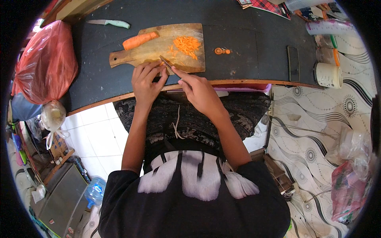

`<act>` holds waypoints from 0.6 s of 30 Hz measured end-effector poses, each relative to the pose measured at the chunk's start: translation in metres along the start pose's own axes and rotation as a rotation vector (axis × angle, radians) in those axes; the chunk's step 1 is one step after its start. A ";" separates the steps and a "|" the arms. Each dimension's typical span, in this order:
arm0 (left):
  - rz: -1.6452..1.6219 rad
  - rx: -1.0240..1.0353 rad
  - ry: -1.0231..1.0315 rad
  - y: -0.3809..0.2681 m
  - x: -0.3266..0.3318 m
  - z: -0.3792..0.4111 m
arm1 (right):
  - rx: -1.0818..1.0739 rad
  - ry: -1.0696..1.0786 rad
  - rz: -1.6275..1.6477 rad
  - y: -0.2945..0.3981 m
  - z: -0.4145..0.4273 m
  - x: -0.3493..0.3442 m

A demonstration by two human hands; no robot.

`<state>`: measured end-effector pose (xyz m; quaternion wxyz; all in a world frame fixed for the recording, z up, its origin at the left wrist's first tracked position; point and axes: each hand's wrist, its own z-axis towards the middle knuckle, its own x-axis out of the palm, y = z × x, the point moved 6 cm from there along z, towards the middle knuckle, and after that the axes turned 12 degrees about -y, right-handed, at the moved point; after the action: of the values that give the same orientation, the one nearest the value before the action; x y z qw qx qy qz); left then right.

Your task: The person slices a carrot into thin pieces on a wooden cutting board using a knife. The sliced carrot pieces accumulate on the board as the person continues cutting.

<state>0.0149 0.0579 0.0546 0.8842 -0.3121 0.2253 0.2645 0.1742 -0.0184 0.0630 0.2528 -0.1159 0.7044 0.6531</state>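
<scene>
My right hand (pixel 198 92) grips a knife (pixel 166 61), its blade slanting to the upper left over the near edge of a wooden cutting board (pixel 146 55). Beside the blade, the fingers of my left hand (pixel 148 81) press on a small piece of carrot (pixel 162 63), mostly hidden beneath them. A heap of thin carrot strips (pixel 187 46) lies on the board's right half, with a few loose strips around it. At the board's upper left rests a thick peeled carrot length (pixel 140 40). The knife's handle is largely covered by my right hand.
A second knife with a pale green handle (pixel 117 23) lies at the back left. Carrot end slices (pixel 221 51) sit right of the board. A phone (pixel 293 63) and a cream container (pixel 328 75) are farther right. A full red plastic bag (pixel 47 62) stands at the left.
</scene>
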 end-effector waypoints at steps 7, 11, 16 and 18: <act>0.000 0.020 -0.001 0.001 0.001 -0.001 | 0.001 -0.010 -0.018 0.000 -0.003 -0.001; 0.007 0.014 -0.003 0.002 0.001 -0.002 | 0.003 0.002 -0.049 0.004 -0.002 0.001; 0.002 0.009 0.012 0.004 0.003 -0.003 | 0.001 0.009 -0.049 0.004 -0.002 0.003; 0.003 0.012 0.018 0.004 0.003 -0.004 | -0.002 0.006 -0.044 0.005 -0.002 0.002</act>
<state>0.0139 0.0590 0.0486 0.8836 -0.3090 0.2351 0.2616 0.1695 -0.0191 0.0659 0.2650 -0.1338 0.7017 0.6477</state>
